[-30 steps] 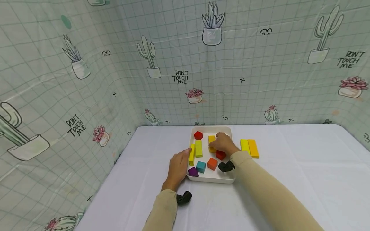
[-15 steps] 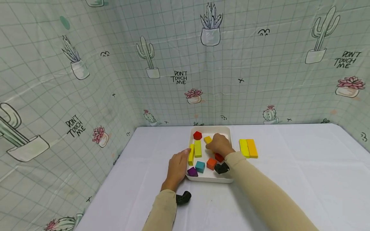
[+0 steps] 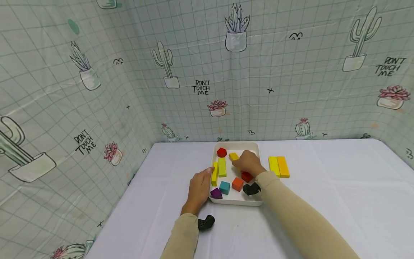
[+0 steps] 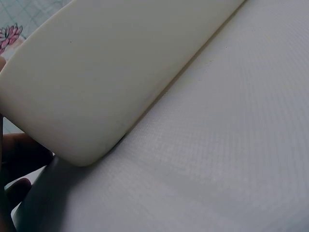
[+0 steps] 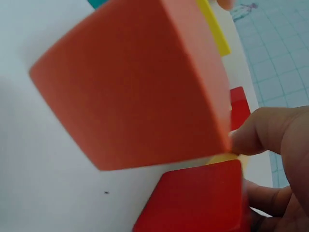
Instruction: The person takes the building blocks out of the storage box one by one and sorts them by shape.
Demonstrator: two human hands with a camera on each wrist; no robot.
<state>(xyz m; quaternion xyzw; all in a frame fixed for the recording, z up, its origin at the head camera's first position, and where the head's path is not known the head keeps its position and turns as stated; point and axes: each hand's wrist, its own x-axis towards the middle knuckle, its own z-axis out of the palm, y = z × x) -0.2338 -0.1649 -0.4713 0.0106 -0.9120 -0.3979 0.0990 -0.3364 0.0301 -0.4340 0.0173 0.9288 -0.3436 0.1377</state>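
Observation:
A white tray point(image 3: 236, 203) holds several coloured blocks. My right hand point(image 3: 249, 162) reaches over its far right part and pinches a golden-yellow block point(image 3: 233, 156); the hand covers most of that block. In the right wrist view, a big orange cube point(image 5: 130, 92) and a red block point(image 5: 203, 198) stand in front of the fingertips. At the tray's left side my left hand point(image 3: 199, 187) grips the wall, its thumb on the rim beside a slim yellow block point(image 3: 215, 174). The left wrist view shows fingers point(image 4: 24, 152) around the tray's end.
Also in the tray lie a lime block point(image 3: 221, 167), a red block point(image 3: 221, 153) at the far left, a teal cube point(image 3: 224, 187) and a purple block point(image 3: 216, 193). Right of the tray, a yellow bar point(image 3: 273, 165) and an orange bar point(image 3: 283, 167) lie side by side.
The golden-yellow block has turned from lying lengthwise to slanting, its far end to the left, as my right hand closed over it. My left hand has stayed on the tray.

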